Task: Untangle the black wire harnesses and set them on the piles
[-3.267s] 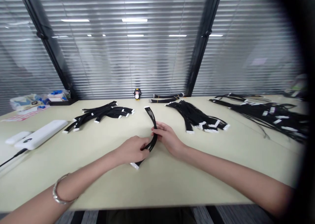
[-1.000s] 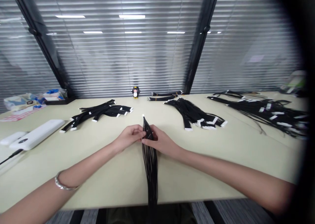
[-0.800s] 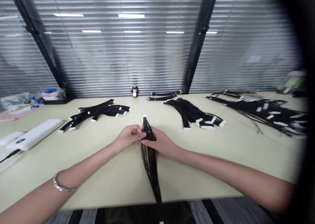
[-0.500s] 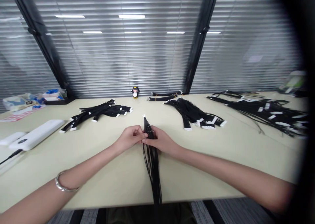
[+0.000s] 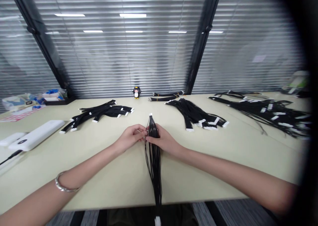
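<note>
A bundle of thin black wires runs from a small white connector at its far end, over the table's front edge, to another white connector near the bottom of the view. My right hand is closed around its upper part from the right, thumb across the front. On the left side, my left hand pinches a few strands between thumb and fingers. The wires fan out loosely below both hands.
Black cable piles with white connectors lie at the left, right of centre and far right. A penguin figurine stands at the back. At left is a white device with a cord.
The bundle's far end has shifted slightly right, and its lower connector has come into view. My left thumb has drawn back from across the bundle to its left side.
</note>
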Tool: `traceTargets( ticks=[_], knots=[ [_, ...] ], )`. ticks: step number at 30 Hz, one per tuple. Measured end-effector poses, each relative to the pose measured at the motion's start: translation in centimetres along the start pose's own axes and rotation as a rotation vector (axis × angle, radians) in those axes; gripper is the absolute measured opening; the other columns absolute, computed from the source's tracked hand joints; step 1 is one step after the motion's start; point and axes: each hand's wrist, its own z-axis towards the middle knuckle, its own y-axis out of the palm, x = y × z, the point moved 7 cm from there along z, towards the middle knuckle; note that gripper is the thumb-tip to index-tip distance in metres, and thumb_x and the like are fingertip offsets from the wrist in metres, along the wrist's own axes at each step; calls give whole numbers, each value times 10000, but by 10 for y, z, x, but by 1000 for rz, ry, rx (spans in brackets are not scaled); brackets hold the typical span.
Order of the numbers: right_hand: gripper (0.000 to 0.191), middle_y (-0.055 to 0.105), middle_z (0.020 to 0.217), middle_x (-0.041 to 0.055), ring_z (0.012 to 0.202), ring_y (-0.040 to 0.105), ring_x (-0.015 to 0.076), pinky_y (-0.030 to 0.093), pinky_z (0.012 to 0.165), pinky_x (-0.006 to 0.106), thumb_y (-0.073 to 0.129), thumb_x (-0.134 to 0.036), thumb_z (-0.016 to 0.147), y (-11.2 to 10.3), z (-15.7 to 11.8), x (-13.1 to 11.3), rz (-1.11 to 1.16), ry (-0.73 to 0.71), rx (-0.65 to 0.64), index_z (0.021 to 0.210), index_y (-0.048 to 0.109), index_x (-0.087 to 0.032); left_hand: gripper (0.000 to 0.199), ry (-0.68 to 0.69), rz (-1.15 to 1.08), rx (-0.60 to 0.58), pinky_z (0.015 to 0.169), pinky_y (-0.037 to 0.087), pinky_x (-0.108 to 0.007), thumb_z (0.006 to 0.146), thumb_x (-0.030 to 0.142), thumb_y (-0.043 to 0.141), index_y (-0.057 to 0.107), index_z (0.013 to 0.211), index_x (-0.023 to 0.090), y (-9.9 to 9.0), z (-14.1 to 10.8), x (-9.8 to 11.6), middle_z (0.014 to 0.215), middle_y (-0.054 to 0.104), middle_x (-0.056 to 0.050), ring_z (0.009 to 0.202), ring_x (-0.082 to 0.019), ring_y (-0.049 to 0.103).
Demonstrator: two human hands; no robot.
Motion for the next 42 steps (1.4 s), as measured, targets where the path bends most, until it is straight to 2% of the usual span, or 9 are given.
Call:
traceTargets(
  ticks=[7, 13, 17, 21, 27, 31, 34, 40, 42],
  knots=[
    [306, 599, 885, 41, 780, 572, 161, 444, 692, 284, 597, -365, 753, -1, 0, 10, 63, 82, 13, 955, 486, -165, 287, -5, -89, 16, 622, 415, -182, 735, 343, 574, 536, 915, 122, 1, -1, 4, 822, 572, -36, 667, -52, 513],
    [217, 583, 743, 14, 667, 535, 129, 407, 623, 248, 574, -347, 768, -4, 1, 8, 56, 79, 38, 852, 503, -160, 262, 58, 91, -125, 623, 382, -174, 743, 349, 557, 543, 835, 104, 5, -1, 6, 774, 581, -36, 675, -60, 508],
    [227, 571, 738, 4, 645, 512, 116, 392, 606, 238, 565, -353, 776, -10, 1, 4, 72, 81, 94, 874, 486, -164, 271, 29, 73, -205, 618, 367, -162, 753, 354, 546, 559, 867, 109, 7, -1, 9, 880, 598, -55, 715, -57, 505],
    [255, 568, 712, 12, 623, 515, 123, 394, 581, 243, 581, -372, 764, -7, 3, 4, 45, 90, 31, 858, 493, -152, 313, 37, -27, -111, 626, 383, -173, 775, 386, 515, 537, 953, 129, 4, -1, 10, 835, 598, -52, 710, -67, 515],
    [270, 608, 782, 44, 634, 543, 141, 424, 609, 267, 566, -384, 773, 2, 5, 8, 62, 50, -78, 879, 553, -136, 346, 52, -37, 12, 668, 410, -197, 729, 421, 573, 543, 890, 116, 2, -2, 5, 764, 590, -42, 673, -70, 529],
    [261, 613, 775, 41, 632, 541, 139, 421, 605, 263, 565, -382, 772, 2, 5, 10, 43, 51, -78, 863, 566, -137, 283, 27, -15, 7, 664, 401, -191, 745, 387, 554, 526, 853, 127, 3, -3, 8, 735, 591, -34, 676, -75, 537],
    [258, 614, 761, 42, 641, 547, 145, 418, 597, 263, 558, -387, 775, -3, 4, 12, -21, 78, -23, 845, 564, -138, 222, 22, 38, 7, 637, 389, -183, 773, 358, 502, 489, 814, 141, 2, -3, 9, 713, 569, -15, 650, -67, 521],
    [228, 619, 752, 40, 629, 554, 135, 423, 594, 252, 568, -372, 769, -1, 2, 11, 5, 66, -43, 802, 553, -146, 156, 182, 315, -5, 561, 337, -161, 747, 281, 509, 507, 723, 127, -4, -2, 13, 712, 479, 2, 608, -41, 435],
    [230, 620, 756, 41, 617, 550, 133, 426, 585, 250, 578, -372, 761, 0, 2, 11, 29, 69, -52, 803, 555, -147, 149, 213, 337, -17, 569, 340, -160, 741, 268, 513, 518, 709, 122, -3, -2, 15, 715, 477, -2, 625, -43, 437]
  ],
)
